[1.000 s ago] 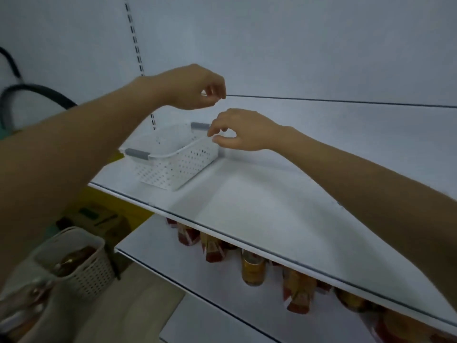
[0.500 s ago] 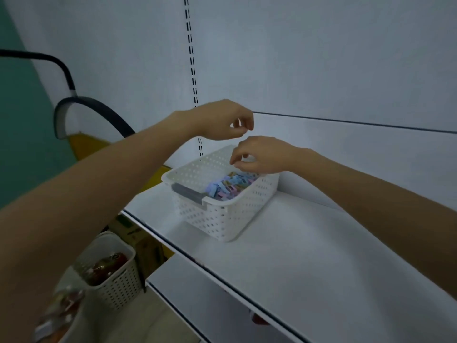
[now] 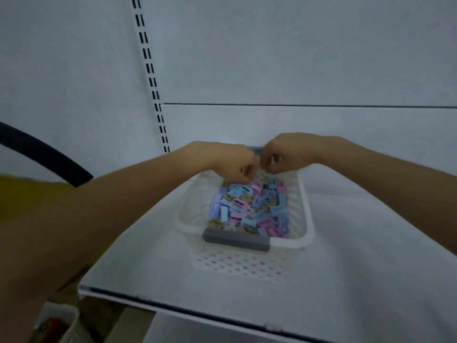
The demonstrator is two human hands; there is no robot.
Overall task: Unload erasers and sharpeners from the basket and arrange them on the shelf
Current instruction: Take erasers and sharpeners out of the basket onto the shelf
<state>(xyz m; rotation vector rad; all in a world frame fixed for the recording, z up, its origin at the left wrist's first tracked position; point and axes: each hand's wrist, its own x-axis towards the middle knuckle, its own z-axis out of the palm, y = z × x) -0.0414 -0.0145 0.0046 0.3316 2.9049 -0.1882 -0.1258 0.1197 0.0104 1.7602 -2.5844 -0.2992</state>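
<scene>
- Left hand curled narrow over the far end of the basket, fingertips pinched together just above the pile; possibly pinching something small, too blurred to tell.
- Right hand likewise curled, fingers drawn in, nearly touching the left hand, in front of the basket's far grey handle.
- Below both, a heap of small blue, pink, purple and tan erasers and sharpeners filling the basket floor.
- White, perforated basket with near grey handle, resting on the white shelf, toward its left end.
- Slotted upright on the back wall, far left.
- Second small basket down low, near left.
</scene>
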